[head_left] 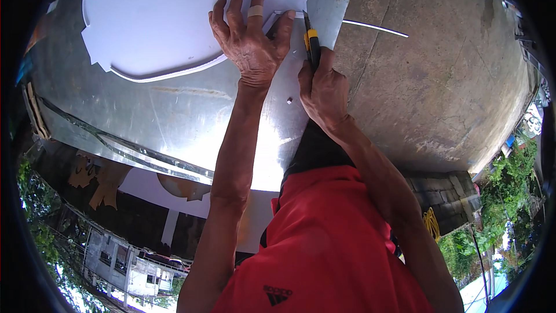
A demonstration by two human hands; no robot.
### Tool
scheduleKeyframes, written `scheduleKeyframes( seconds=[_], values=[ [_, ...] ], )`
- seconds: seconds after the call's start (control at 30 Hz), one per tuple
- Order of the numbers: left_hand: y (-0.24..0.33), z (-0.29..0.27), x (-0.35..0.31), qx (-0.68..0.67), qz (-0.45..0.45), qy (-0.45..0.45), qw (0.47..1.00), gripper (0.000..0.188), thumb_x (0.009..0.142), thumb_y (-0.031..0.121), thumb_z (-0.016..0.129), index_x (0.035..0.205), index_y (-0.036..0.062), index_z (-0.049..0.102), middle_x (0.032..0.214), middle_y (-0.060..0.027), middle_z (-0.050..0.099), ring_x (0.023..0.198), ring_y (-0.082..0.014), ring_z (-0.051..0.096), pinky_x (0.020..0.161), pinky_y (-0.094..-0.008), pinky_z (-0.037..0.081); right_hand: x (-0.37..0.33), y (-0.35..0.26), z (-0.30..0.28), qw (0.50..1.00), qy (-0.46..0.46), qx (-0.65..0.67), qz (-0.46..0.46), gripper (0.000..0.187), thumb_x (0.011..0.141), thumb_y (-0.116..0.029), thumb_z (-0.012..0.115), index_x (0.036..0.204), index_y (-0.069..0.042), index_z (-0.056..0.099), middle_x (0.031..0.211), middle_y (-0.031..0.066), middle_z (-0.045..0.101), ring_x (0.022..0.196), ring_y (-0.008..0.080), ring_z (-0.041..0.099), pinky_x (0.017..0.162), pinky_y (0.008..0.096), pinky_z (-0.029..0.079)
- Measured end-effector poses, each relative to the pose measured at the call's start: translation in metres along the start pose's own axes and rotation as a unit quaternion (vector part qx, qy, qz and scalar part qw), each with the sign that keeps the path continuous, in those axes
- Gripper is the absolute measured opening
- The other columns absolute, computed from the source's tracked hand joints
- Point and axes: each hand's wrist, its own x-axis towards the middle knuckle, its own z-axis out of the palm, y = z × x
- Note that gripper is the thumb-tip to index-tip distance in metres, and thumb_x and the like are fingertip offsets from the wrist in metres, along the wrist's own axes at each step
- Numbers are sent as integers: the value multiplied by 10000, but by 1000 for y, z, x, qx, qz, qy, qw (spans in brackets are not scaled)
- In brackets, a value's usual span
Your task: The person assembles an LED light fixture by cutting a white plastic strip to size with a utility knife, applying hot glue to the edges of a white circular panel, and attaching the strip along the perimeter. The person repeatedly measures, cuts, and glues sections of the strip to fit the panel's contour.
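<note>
1. Step in hand, as I judge it: trimming the end of the white edging (168, 75) with a utility knife (313, 37).
2. The white sheet (156, 11) lies on the metal-topped counter (174, 116), ahead and to the left; the edging follows its near curve and passes behind the left hand (252, 46).
3. The left hand is spread open over the sheet, thumb at the edging; whether it pinches anything, I cannot tell.
4. The right hand (325, 90) is closed around the knife handle, its tip beside the left thumb.
5. The next move probably calls for a firm left hand, the thumb drawn clear of the blade, and a short, controlled stroke.
6. Count: two hands, one knife, one large sheet, one visible run of edging, one thin loose strip (376, 27) reaching over the concrete (428, 81), one small dark bit (289, 100) on the counter, one finger bandage (255, 10).
</note>
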Motion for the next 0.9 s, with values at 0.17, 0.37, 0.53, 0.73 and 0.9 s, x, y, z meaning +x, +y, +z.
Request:
scheduleKeyframes(
  seconds=[0.17, 0.37, 0.53, 0.73, 0.9],
  values=[
    [0, 0, 0, -11, -2, 1, 1000, 522, 823, 492, 767, 1120, 67, 709, 1267, -135, 570, 1265, -407, 462, 1030, -597, 387, -1, 0, 1, 1000, 3, 23, 17, 318, 969, -134, 588, 1169, 13, 389, 587, 206, 594, 529, 432, 646, 457, 507, 513],
    [0, 0, -1, -12, -4, -1, 1000, 527, 821, 491, 771, 1121, 63, 707, 1270, -138, 568, 1263, -413, 463, 1029, -595, 392, -1, -1, 0, 1000, 2, 21, 21, 312, 969, -136, 585, 1165, 6, 389, 590, 213, 594, 533, 438, 645, 459, 513, 512],
    [0, 0, -1, -12, -2, -2, 1000, 525, 824, 493, 770, 1119, 63, 705, 1275, -138, 557, 1257, -414, 466, 1023, -596, 401, -2, -1, 1, 999, 0, 29, 29, 315, 971, -143, 582, 1173, 9, 393, 590, 213, 594, 531, 433, 645, 460, 508, 511],
    [0, 0, 0, -10, -1, 1, 1000, 525, 800, 477, 795, 1119, 66, 726, 1265, -139, 584, 1250, -405, 462, 1016, -543, 417, -1, -1, 0, 999, 5, 29, 13, 305, 968, -142, 582, 1155, 10, 396, 594, 208, 591, 535, 426, 649, 462, 490, 515],
    [-1, -1, 0, -5, -1, 0, 1000, 526, 788, 469, 809, 1120, 67, 738, 1258, -141, 601, 1250, -402, 459, 1014, -520, 424, -2, 0, 1, 999, 2, 33, 17, 298, 968, -138, 583, 1146, 14, 398, 596, 210, 590, 533, 426, 646, 460, 487, 515]
  ],
)
